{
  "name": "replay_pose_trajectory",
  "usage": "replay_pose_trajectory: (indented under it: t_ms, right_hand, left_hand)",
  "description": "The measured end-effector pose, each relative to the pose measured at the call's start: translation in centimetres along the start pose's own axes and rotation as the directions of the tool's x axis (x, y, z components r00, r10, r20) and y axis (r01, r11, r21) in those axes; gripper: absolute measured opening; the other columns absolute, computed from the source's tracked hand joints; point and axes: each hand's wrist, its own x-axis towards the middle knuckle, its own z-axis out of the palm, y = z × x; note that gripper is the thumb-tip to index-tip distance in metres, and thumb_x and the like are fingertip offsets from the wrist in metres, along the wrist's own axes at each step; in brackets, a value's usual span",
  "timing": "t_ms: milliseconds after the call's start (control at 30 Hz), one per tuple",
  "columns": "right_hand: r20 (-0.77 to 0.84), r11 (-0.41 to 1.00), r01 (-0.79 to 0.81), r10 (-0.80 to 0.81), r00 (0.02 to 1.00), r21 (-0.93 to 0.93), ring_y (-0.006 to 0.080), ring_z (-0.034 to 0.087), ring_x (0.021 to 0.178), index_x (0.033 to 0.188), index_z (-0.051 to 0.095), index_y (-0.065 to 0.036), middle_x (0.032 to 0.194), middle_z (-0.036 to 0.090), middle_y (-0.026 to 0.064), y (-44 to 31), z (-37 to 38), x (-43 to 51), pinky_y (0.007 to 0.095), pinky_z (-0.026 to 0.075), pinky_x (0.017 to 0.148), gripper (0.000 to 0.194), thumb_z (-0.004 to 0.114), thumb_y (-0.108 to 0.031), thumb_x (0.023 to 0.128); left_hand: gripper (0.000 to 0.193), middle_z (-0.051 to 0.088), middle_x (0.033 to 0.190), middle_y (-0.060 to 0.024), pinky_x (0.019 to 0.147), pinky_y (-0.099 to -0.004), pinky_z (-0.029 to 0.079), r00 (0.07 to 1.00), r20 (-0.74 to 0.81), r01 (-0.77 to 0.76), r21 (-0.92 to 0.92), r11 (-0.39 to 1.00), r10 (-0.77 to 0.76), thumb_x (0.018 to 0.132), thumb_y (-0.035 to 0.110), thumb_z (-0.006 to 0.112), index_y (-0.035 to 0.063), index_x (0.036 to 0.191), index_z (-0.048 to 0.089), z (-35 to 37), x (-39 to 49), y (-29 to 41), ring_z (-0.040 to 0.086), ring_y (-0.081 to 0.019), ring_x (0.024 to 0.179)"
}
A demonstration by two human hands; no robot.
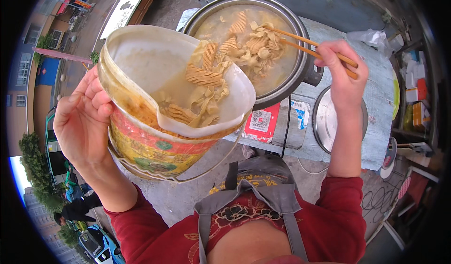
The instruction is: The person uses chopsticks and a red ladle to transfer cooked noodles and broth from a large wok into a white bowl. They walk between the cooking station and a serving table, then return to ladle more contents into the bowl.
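My left hand [88, 112] holds the rim of a plastic bucket [165, 147], tilted towards a round electric pan [307, 57]. Cloudy broth and folded strips of food, probably tofu skin [204, 75], lie in the bucket, some of them over its lip. The wide pan holds steaming broth with a heap of the same pale strips [264, 47] and ridged brown pieces [238, 22]. In my right hand [343, 70] is a pair of wooden chopsticks [303, 47], their tips at the heap in the pan.
The pan stands on a worn pale-blue table [378, 116]. A round metal lid [326, 123], a red card with a printed code [261, 123] and a black cord [288, 126] are near it. At right stand shelves with boxes [419, 87]. A person in black [77, 207] is far left.
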Motion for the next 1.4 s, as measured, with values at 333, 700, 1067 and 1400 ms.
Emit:
replay_pose_trajectory:
  t_ms: [333, 700, 1067, 1400]
  right_hand:
    - [0.287, 0.922, -0.127, 0.018, 0.958, 0.366, 0.0151, 0.057, 0.052, 0.084, 0.061, 0.002, 0.075, 0.061, 0.0089, -4.0, 0.6, -0.3, 0.0227, 0.047, 0.052, 0.016, 0.050, -0.010, 0.087]
    - [0.049, 0.939, 0.048, -0.069, 0.996, 0.341, 0.0126, 0.059, 0.062, 0.080, 0.061, 0.004, 0.075, 0.060, 0.0070, -0.4, 0.9, -0.4, 0.0219, 0.048, 0.056, 0.016, 0.060, -0.012, 0.084]
    - [-0.059, 0.904, 0.149, -0.137, 0.989, 0.400, 0.0141, 0.056, 0.055, 0.080, 0.061, 0.004, 0.077, 0.060, 0.0118, -1.6, -2.5, -1.6, 0.0231, 0.046, 0.047, 0.020, 0.051, -0.012, 0.088]
    - [0.449, 0.858, -0.284, 0.071, 0.891, 0.428, 0.0129, 0.057, 0.057, 0.084, 0.062, 0.004, 0.080, 0.059, 0.0089, -3.1, 5.5, -2.5, 0.0206, 0.045, 0.051, 0.016, 0.056, -0.011, 0.084]
  left_hand:
    - [0.051, 0.049, 0.109, -0.0338, 0.070, -0.0386, 0.056, 0.997, 0.073, 0.035, 0.042, 0.999, -0.038, 0.084, 0.008, 0.035, -0.0214, 0.123, 0.023, 0.2, 0.5, 0.1, 0.060, -0.0384, 0.088]
    - [0.048, 0.048, 0.113, -0.0327, 0.079, -0.0387, 0.054, 0.994, 0.026, 0.096, 0.206, 0.974, -0.103, 0.085, 0.008, 0.034, -0.0202, 0.122, 0.027, 1.9, 3.7, 0.8, 0.058, -0.0378, 0.096]
    - [0.048, 0.047, 0.114, -0.0332, 0.081, -0.0385, 0.053, 0.989, 0.045, 0.125, 0.213, 0.969, -0.138, 0.086, 0.006, 0.033, -0.0205, 0.124, 0.022, 2.2, 4.6, 0.7, 0.058, -0.0376, 0.096]
    - [0.058, 0.046, 0.114, -0.0345, 0.053, -0.0286, 0.055, 0.999, 0.034, -0.030, 0.220, 0.975, 0.023, 0.081, 0.009, 0.043, -0.0218, 0.124, 0.020, -0.8, -0.6, 0.5, 0.063, -0.0315, 0.072]
